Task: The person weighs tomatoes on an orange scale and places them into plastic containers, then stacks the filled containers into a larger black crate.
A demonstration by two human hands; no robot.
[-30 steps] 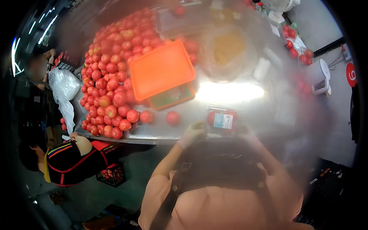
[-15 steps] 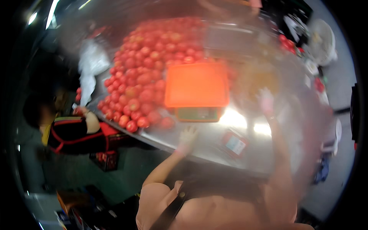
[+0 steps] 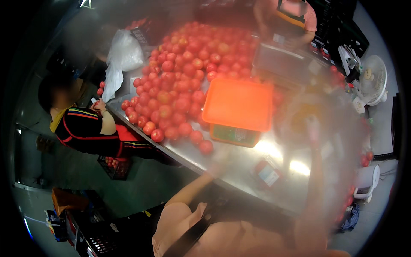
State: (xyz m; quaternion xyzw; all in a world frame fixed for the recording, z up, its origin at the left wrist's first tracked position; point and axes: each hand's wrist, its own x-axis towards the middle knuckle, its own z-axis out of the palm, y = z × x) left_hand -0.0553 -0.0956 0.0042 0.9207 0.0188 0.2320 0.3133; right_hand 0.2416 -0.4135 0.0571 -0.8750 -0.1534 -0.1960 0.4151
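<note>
My left hand, in a pale glove, is at the metal table's near edge, just below a loose tomato. It is smeared, so its fingers do not show. My right hand, gloved too, reaches forward at the right to a blurred yellowish round thing; haze hides its fingers. Between my hands lies a clear pack of red contents with a white label. Beyond stands a scale with an orange tray and a green front panel.
A big heap of tomatoes covers the table's far left. Behind the scale is a clear bin; a person stands past it. Another person is at the left edge by plastic bags. A white fan stands right.
The whole view has shifted, and the scale and tomatoes appear lower and farther right. My left hand, earlier with spread fingers, is now smeared. The far person shows more fully.
</note>
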